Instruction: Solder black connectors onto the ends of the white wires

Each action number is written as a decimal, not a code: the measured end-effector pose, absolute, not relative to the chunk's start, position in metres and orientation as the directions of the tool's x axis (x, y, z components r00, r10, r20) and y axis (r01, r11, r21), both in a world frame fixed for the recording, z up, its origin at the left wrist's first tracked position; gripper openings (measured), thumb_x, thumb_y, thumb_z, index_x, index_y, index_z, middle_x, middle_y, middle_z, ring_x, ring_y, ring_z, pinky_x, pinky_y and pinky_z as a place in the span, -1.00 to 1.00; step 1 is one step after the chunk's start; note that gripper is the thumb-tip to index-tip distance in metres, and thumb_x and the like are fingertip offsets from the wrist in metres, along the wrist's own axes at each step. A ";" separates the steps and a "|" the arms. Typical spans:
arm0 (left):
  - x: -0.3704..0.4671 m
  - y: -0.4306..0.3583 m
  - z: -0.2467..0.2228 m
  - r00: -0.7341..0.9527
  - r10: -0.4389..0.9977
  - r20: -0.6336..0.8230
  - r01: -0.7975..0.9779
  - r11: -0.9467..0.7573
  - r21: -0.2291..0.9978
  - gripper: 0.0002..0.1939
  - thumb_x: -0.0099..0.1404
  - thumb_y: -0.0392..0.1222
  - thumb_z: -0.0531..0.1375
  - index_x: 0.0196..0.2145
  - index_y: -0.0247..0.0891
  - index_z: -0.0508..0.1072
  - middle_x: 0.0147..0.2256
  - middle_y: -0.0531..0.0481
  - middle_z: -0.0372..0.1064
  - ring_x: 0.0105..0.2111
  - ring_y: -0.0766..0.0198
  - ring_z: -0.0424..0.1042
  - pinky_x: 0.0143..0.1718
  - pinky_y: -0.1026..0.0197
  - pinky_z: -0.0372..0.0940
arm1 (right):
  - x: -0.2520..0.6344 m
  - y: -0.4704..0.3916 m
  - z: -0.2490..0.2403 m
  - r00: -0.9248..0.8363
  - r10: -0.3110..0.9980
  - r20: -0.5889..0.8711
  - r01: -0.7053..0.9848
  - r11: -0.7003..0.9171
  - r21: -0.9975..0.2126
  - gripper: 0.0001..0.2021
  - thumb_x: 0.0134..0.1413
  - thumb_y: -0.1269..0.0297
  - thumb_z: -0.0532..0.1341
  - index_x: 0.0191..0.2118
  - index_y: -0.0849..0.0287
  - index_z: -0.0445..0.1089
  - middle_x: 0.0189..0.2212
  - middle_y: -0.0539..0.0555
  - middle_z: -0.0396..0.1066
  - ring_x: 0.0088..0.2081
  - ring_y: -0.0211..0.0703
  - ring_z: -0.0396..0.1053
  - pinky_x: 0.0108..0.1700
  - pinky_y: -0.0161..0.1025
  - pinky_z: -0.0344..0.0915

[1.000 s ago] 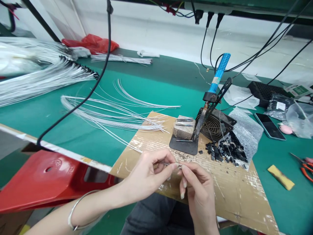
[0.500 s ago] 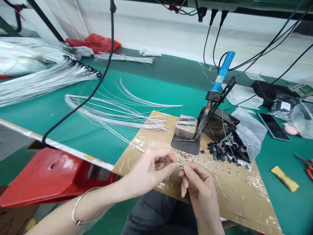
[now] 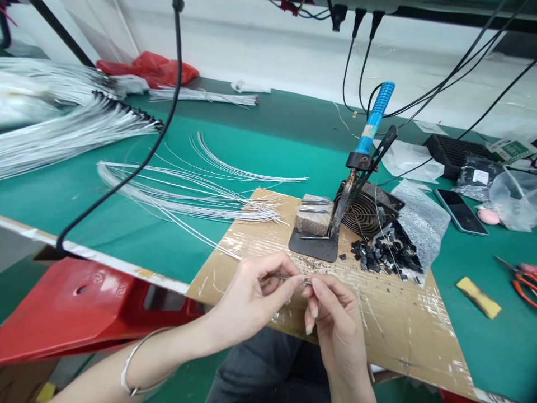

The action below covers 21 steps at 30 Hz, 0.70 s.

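Note:
My left hand [image 3: 262, 294] is closed in a pinch over the front of the cardboard sheet [image 3: 413, 341]. Thin white wire [image 3: 218, 246] runs from the left into its fingers. Facing it, my right hand [image 3: 335, 313] pinches a small silvery piece [image 3: 307, 281], mostly covered by the fingertips. The two sets of fingertips nearly touch, and I cannot tell exactly how the piece meets the wire. Past the hands, a soldering iron [image 3: 373, 123] with a blue handle leans in its stand. Small black connector pieces [image 3: 386, 254] lie heaped to the right.
Loose white wires [image 3: 188, 196] spread at left, with a thicker bundle [image 3: 62, 131] behind. A black cable [image 3: 178, 73] hangs at left. Beside the stand is a round fan grille [image 3: 361, 215]. A phone [image 3: 461, 210], yellow sponge [image 3: 478, 296] and orange-handled tool [image 3: 526, 285] lie right.
My fingertips have come slightly closer together, so less of the silvery piece shows between them. The whole view has shifted a little, moving the scene leftward.

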<state>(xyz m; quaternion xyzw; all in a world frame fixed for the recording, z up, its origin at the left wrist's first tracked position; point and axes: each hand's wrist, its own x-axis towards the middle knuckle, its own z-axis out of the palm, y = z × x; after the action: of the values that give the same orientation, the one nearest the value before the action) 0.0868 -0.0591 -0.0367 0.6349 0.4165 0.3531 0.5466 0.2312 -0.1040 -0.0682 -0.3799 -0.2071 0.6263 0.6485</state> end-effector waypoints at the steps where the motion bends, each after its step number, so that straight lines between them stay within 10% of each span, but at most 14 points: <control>1: 0.087 -0.060 -0.038 0.400 0.916 -0.004 0.151 -0.062 0.987 -0.76 0.36 -0.11 0.24 -0.39 -0.32 0.52 -0.48 0.00 0.45 -0.53 0.38 0.28 -0.53 0.36 0.16 | 0.231 -0.104 -0.068 0.131 0.969 -0.208 -0.656 -0.073 -0.751 -0.76 -0.12 0.09 0.58 -0.42 0.15 0.69 -0.58 0.01 0.53 -0.71 -0.45 0.32 -0.67 -0.57 0.30; 21: 0.099 -0.070 -0.052 0.281 0.946 0.162 0.021 -0.175 0.984 -0.82 0.39 -0.22 0.26 -0.40 -0.27 0.51 -0.56 0.09 0.44 -0.60 0.44 0.37 -0.58 0.44 0.26 | 0.219 -0.107 -0.067 0.276 0.943 -0.185 -0.632 0.033 -0.774 -0.81 -0.06 0.12 0.55 -0.42 0.11 0.69 -0.66 -0.04 0.46 -0.67 -0.42 0.33 -0.56 -0.52 0.40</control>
<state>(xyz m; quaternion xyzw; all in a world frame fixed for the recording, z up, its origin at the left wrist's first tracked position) 0.0994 -0.0696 -0.0517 0.6176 0.3915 0.4539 0.5092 0.2191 -0.1074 -0.0671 -0.3993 -0.1951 0.5692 0.6918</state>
